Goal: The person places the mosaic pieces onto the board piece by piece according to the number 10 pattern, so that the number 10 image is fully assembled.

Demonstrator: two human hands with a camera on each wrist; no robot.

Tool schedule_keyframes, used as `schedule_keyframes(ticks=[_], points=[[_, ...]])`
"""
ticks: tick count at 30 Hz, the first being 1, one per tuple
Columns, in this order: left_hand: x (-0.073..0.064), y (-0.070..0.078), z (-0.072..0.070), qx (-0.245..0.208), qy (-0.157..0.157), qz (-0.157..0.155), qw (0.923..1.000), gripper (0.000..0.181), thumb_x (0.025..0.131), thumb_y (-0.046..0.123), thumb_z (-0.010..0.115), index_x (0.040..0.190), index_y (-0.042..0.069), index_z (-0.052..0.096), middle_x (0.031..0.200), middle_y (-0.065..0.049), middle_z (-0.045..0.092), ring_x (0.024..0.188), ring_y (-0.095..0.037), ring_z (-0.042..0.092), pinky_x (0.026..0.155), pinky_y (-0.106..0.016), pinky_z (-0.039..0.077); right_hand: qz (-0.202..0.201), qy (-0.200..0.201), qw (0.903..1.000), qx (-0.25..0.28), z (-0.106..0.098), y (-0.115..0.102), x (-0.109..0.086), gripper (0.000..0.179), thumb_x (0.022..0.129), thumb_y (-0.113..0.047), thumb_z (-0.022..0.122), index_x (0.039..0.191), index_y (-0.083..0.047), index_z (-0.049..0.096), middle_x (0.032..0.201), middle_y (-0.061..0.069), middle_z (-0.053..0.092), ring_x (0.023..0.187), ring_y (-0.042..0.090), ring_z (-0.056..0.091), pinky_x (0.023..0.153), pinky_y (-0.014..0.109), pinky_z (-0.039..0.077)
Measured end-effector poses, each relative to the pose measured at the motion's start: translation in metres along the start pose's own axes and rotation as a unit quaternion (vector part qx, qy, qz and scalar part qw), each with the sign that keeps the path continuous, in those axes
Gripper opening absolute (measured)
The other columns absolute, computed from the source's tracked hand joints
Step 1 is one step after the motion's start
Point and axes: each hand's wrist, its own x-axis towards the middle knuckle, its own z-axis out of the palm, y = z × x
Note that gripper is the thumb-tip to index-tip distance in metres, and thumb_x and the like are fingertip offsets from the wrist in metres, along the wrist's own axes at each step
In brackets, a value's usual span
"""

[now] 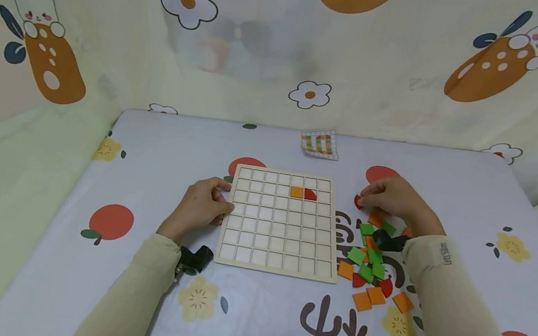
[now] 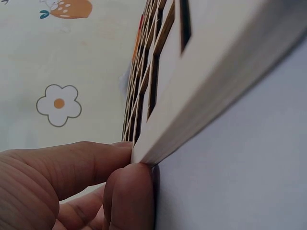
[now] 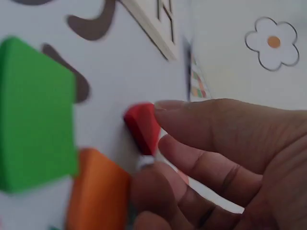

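A wooden grid board [image 1: 264, 227] lies flat on the table. On it, side by side in the second row from the far edge, sit an orange square tile [image 1: 297, 193] and a red quarter-round tile [image 1: 310, 195]. My left hand [image 1: 201, 202] grips the board's left edge, and the left wrist view shows the thumb and a finger [image 2: 132, 196] pinching the rim. Right of the board, my right hand [image 1: 393, 198] pinches another red quarter-round tile [image 3: 146, 125] between thumb and fingers, just above or at the tabletop; I cannot tell which.
Beside the board's right edge lies a loose pile of green tiles [image 1: 356, 255], orange tiles [image 1: 362, 301] and red tiles [image 1: 386, 287]. Behind the board, a small printed pattern card [image 1: 320, 144] rests near the table's far edge. A patterned cloth [image 1: 257, 99] hangs behind.
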Motion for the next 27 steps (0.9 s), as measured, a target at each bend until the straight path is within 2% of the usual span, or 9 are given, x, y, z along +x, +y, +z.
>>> schedule_keyframes(ticks=[6, 10, 13, 18, 23, 27], points=[[0.0, -0.001, 0.0, -0.001, -0.001, 0.0, 1.0, 0.044, 0.094, 0.011, 0.077, 0.134, 0.005, 0.061, 0.089, -0.01, 0.064, 0.06, -0.017, 0.064, 0.058, -0.026, 0.055, 0.004, 0.016, 0.9997, -0.021, 0.008, -0.005, 0.0, 0.024, 0.092, -0.022, 0.078, 0.098, 0.0, 0.075, 0.084, 0.008, 0.068, 0.084, 0.026, 0.057, 0.07, 0.032, 0.049], [0.0, 0.001, 0.001, 0.0, -0.001, 0.001, 1.0, 0.044, 0.094, 0.011, 0.077, 0.134, 0.005, 0.061, 0.089, -0.01, 0.064, 0.06, -0.017, 0.063, 0.058, -0.025, 0.055, 0.003, 0.014, 0.9998, -0.013, 0.009, -0.009, 0.0, 0.021, 0.092, -0.018, 0.079, 0.097, 0.001, 0.075, 0.082, 0.008, 0.068, 0.082, 0.025, 0.057, 0.069, 0.032, 0.049], [0.001, 0.002, 0.001, -0.001, -0.003, -0.001, 1.0, 0.044, 0.094, 0.011, 0.077, 0.135, 0.006, 0.061, 0.089, -0.009, 0.063, 0.06, -0.016, 0.063, 0.058, -0.026, 0.055, -0.002, 0.011, 0.9999, 0.003, 0.011, -0.01, -0.001, 0.021, 0.094, -0.015, 0.076, 0.106, 0.003, 0.074, 0.088, 0.009, 0.071, 0.082, 0.024, 0.062, 0.071, 0.03, 0.054], [0.002, 0.002, 0.001, 0.0, -0.004, 0.001, 1.0, 0.044, 0.094, 0.011, 0.077, 0.135, 0.006, 0.061, 0.089, -0.009, 0.063, 0.06, -0.017, 0.064, 0.058, -0.026, 0.055, -0.007, 0.001, 0.9979, 0.065, 0.015, -0.015, 0.0, 0.028, 0.1, -0.014, 0.068, 0.12, 0.005, 0.069, 0.095, 0.012, 0.073, 0.079, 0.022, 0.07, 0.074, 0.029, 0.06], [0.003, 0.001, 0.0, 0.003, -0.003, 0.006, 1.0, 0.044, 0.094, 0.012, 0.077, 0.134, 0.006, 0.061, 0.089, -0.009, 0.064, 0.061, -0.017, 0.064, 0.058, -0.026, 0.055, -0.003, -0.014, 0.9916, 0.129, 0.018, -0.026, 0.001, 0.032, 0.102, -0.016, 0.067, 0.124, 0.007, 0.065, 0.095, 0.011, 0.074, 0.079, 0.022, 0.071, 0.077, 0.031, 0.062], [0.003, 0.002, -0.001, 0.005, -0.003, 0.006, 1.0, 0.044, 0.094, 0.011, 0.077, 0.134, 0.005, 0.061, 0.089, -0.009, 0.064, 0.06, -0.017, 0.064, 0.058, -0.026, 0.054, 0.004, -0.028, 0.987, 0.158, 0.02, -0.036, 0.003, 0.033, 0.103, -0.017, 0.067, 0.126, 0.006, 0.064, 0.096, 0.01, 0.076, 0.08, 0.021, 0.074, 0.08, 0.033, 0.063]])
